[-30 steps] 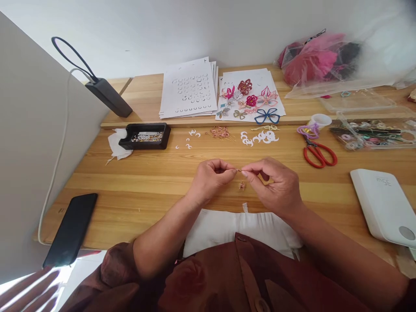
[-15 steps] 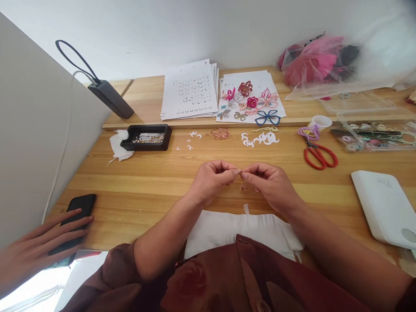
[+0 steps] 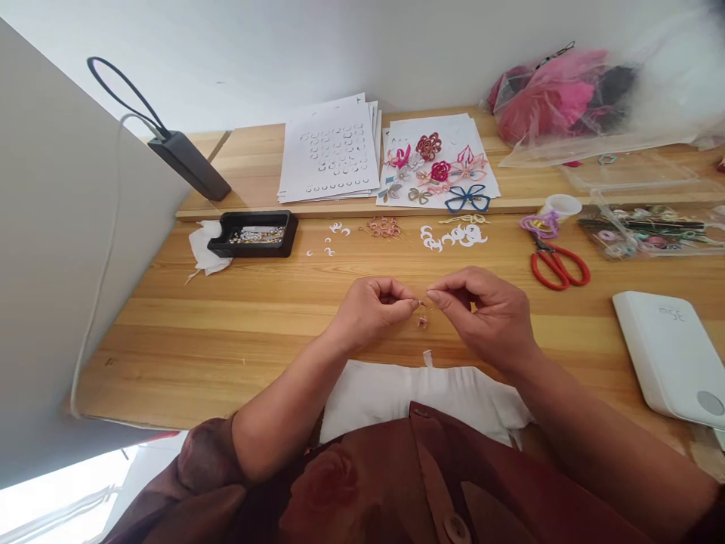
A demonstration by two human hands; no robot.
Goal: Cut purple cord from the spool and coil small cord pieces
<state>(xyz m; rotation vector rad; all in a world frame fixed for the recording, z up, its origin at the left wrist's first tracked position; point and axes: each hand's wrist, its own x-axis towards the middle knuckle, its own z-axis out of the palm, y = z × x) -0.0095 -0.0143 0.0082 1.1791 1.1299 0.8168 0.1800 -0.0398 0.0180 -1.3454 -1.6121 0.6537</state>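
Observation:
My left hand pinches a tiny pinkish-brown piece between thumb and forefinger. A small gap to the right of it, my right hand has thumb and forefinger pressed together; whatever lies in that pinch is too fine to make out. Just below the fingertips is a small pinkish wire-like piece on the wooden table. Farther back lie copper-pink crescent loops with wire stems, between small white paper crescents and a pile of larger white crescents.
Red-handled scissors and a white power bank lie at right. A black tray of beads stands at left. On the raised shelf are paper sheets, fabric flowers and a plastic bag. A clear box holds supplies.
My right hand has moved slightly right, away from the left fingertips. Another person's hand and the black phone under it, at the left edge, are gone from view.

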